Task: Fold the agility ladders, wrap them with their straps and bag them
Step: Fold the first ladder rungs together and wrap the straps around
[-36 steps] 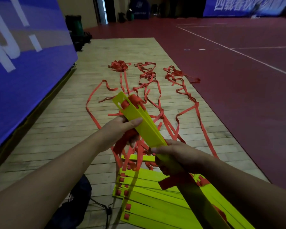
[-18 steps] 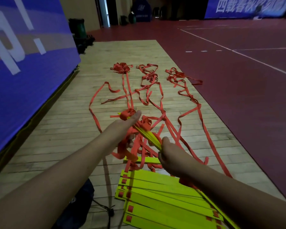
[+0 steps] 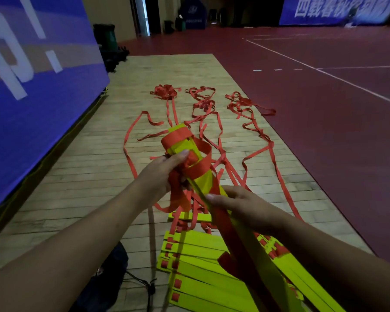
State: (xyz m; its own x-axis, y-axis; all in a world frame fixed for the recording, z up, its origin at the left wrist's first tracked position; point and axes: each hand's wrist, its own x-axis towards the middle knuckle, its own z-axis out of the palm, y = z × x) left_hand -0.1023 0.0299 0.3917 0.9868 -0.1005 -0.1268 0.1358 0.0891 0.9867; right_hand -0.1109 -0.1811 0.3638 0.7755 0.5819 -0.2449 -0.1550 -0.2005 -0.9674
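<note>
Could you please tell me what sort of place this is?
Probably an indoor sports hall: a dark red court floor with white lines, a blue banner with white lettering, and yellow plastic agility-ladder rungs on red straps.

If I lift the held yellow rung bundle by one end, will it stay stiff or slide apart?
Probably stiff: the bundle of flat yellow plastic rungs runs straight between the left hand and right hand. Slats may fan, as the yellow rung stack on the floor does. The red webbing straps lie tangled, so likely floppy.
</note>
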